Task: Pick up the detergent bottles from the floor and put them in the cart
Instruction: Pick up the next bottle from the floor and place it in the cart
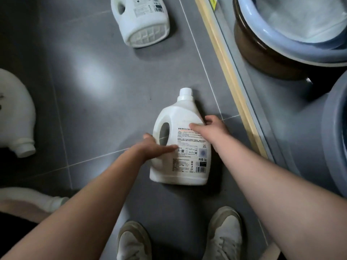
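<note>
A white detergent bottle (185,139) lies on its side on the grey tiled floor, cap pointing away from me, label up. My left hand (156,147) grips its left side by the handle hole, thumb lying across the label. My right hand (214,126) grips the right edge, thumb on the label and fingers curled over the side. A second white bottle (140,21) lies at the top, base towards me. A third (15,113) lies at the left edge, and a fourth (37,200) is partly hidden at the lower left.
A grey raised surface with a pale wooden edge strip (232,79) runs along the right. It carries a blue basin (293,40) stacked in a brown one and a grey tub (334,139). My two white shoes (180,241) stand just below the bottle.
</note>
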The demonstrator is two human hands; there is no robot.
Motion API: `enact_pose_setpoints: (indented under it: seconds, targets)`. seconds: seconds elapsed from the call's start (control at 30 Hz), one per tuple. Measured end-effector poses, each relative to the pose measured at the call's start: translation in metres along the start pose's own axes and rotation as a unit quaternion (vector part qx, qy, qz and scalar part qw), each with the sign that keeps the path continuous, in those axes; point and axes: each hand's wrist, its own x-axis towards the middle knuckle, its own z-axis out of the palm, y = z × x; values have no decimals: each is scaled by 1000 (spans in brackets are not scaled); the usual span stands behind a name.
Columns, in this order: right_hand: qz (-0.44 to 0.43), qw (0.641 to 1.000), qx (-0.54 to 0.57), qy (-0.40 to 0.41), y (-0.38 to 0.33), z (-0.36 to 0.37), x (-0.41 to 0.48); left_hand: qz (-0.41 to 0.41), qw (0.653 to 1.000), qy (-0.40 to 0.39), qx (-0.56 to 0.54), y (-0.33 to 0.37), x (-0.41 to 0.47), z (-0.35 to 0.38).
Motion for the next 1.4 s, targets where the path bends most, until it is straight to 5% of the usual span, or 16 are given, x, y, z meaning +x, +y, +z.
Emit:
enact_pose_setpoints:
  seconds: [0.2, 0.5, 0.9, 1.4]
  targets:
    - [76, 989, 95, -80, 19, -5, 0, 114, 985, 48, -122, 48, 21, -6]
    - [43, 981, 170, -87, 28, 5, 2, 127, 977, 62, -162, 43, 24, -5]
    - [-145, 968, 196, -62, -43, -12, -14, 295, 919, 163, -205, 65, -19, -64]
    - [-304, 950, -56, -46, -29, -21, -46, 424, 889, 168, -44, 9, -47, -83]
